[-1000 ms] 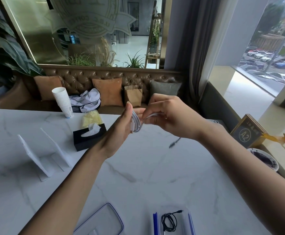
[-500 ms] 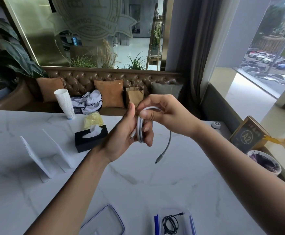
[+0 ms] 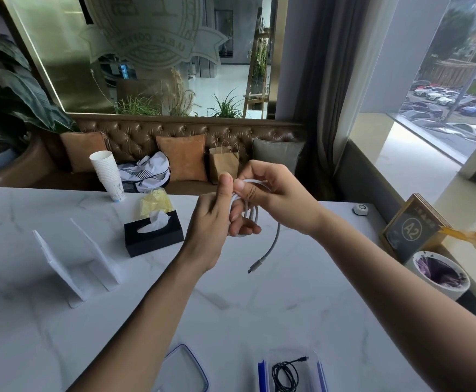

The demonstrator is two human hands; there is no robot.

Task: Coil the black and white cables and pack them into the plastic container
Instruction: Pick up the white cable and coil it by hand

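Observation:
Above the marble table I hold the white cable (image 3: 274,241) in both hands. Its loops are wound around the fingers of my left hand (image 3: 217,219). My right hand (image 3: 273,193) pinches the top of the coil between thumb and fingers. A short free tail hangs down from the coil, ending in a grey plug above the tabletop. At the near edge stands the clear plastic container (image 3: 320,372) with blue clips. The coiled black cable (image 3: 285,374) lies inside it, one plug pointing right.
The container's lid (image 3: 186,372) lies left of it at the near edge. A black tissue box (image 3: 153,234), two white folded stands (image 3: 72,264) and a stack of paper cups (image 3: 108,174) sit to the left. A white pot (image 3: 440,274) and an A2 sign (image 3: 409,227) stand at the right edge.
The white cable's loose end has been drawn up and wound into the coil, leaving a shorter hanging tail. Both hands stay raised at about the same spot.

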